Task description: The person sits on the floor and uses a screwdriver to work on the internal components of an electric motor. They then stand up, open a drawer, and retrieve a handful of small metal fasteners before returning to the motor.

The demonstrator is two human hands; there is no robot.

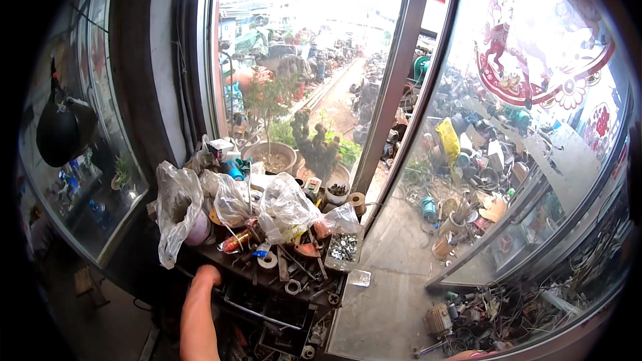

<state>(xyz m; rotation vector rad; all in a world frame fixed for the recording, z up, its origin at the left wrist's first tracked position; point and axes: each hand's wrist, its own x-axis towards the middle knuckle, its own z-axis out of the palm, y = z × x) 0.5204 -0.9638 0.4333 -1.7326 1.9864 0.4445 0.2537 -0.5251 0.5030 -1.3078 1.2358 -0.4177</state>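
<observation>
My left arm reaches up from the lower edge. My left hand [208, 274] is at the left end of an open dark drawer [264, 315], just below the cluttered bench top. Its fingers point away and are hidden, so their grip does not show. Dark items lie in the drawer, too shadowed to name. At the bottom edge, right of the middle, only a sliver of skin, apparently my right arm [468, 355], shows; its fingers are out of sight. Above the drawer lie a ring-shaped roll [267, 261], a metal ring [293, 287] and loose tools.
Clear plastic bags [287, 208] crowd the bench, with a tub of small metal hardware [344, 249] at its right end. Potted plants [271, 156] stand behind by the glass. A glass door [535, 160] is on the right, near heaps of scrap and wires [521, 317].
</observation>
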